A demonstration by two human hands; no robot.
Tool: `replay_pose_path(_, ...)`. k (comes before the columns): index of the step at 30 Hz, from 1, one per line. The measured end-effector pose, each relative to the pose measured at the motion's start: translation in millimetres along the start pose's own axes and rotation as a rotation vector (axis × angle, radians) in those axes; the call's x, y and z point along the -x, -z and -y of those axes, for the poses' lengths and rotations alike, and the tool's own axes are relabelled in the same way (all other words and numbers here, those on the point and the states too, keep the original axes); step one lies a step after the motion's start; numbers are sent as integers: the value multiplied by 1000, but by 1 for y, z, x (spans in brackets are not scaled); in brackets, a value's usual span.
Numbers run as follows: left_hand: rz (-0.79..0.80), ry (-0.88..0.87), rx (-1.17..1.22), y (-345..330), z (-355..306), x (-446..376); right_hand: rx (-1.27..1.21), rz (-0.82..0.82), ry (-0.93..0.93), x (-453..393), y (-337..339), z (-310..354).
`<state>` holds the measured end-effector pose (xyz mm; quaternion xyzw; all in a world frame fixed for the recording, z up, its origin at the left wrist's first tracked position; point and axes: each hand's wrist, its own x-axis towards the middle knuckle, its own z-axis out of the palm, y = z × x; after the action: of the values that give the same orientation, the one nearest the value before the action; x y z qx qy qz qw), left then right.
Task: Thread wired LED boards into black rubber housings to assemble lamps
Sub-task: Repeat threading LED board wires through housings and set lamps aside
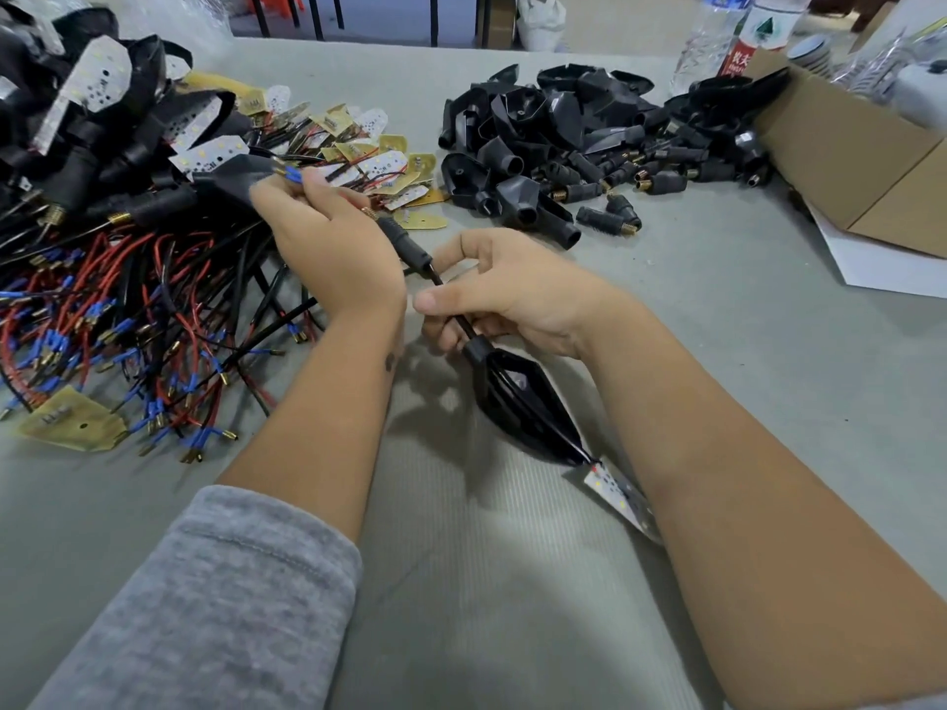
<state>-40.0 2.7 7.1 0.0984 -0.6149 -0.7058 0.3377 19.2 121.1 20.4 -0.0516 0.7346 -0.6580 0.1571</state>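
My left hand (333,243) pinches the blue-tipped wire ends (293,174) above the table, with a black stem piece (407,246) running from under it. My right hand (505,292) grips the thin black cable (464,325) just above a black rubber housing (522,402) that lies on the table between my forearms. A white LED board (622,497) sticks out past the housing's lower tip, partly hidden by my right forearm.
A heap of empty black housings (589,140) lies at the back right. Wired LED boards and red, black and blue-tipped wires (118,320) are piled at the left. A cardboard box (861,156) and plastic bottles (738,38) stand at the far right.
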Motion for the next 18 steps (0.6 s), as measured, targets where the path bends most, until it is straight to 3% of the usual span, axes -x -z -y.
replay_pose_path(4,-103,163,29,0,1,-6,-4,-34,35,0,-3,-1)
replay_pose_path(7,-96,234,37,2,0,-9,-47,-107,123,0,-3,-2)
replay_pose_path(14,35,279,84,2,-4,-8,53,-166,156,-3,4,-4)
replay_pose_path(18,244,408,291,2,-7,-8,-13,-254,180,-5,2,-8)
